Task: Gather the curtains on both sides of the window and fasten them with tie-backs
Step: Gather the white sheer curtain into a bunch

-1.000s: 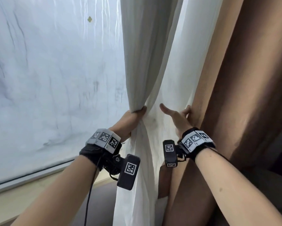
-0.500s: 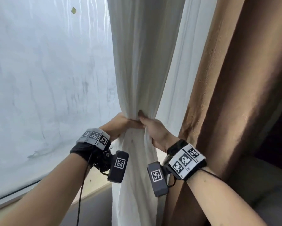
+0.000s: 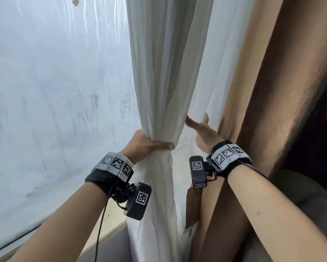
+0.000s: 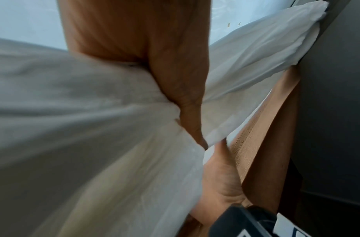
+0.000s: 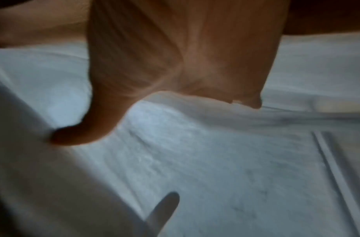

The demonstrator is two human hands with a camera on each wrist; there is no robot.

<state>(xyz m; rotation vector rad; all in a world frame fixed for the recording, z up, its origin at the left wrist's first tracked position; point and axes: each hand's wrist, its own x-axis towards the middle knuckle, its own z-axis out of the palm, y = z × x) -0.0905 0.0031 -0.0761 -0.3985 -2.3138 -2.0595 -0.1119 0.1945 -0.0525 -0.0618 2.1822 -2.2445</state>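
Fingers of the left hand (image 3: 145,146) curl round the gathered white curtain (image 3: 159,82), the thumb lying across its front and cinching the folds into a waist. Just right of that grip, the right hand (image 3: 202,131) is spread, thumb pointing up against a loose white fold, its other fingers reaching behind the cloth and mostly hidden. The brown curtain (image 3: 272,91) hangs just beyond the right wrist. Left of the left hand lies the pale window (image 3: 55,91).

Pale daylight came through the window (image 3: 55,91), leaving the right edge dark. The right wrist view was dim and heavily blurred; the left wrist view smeared the white curtain (image 4: 73,112).
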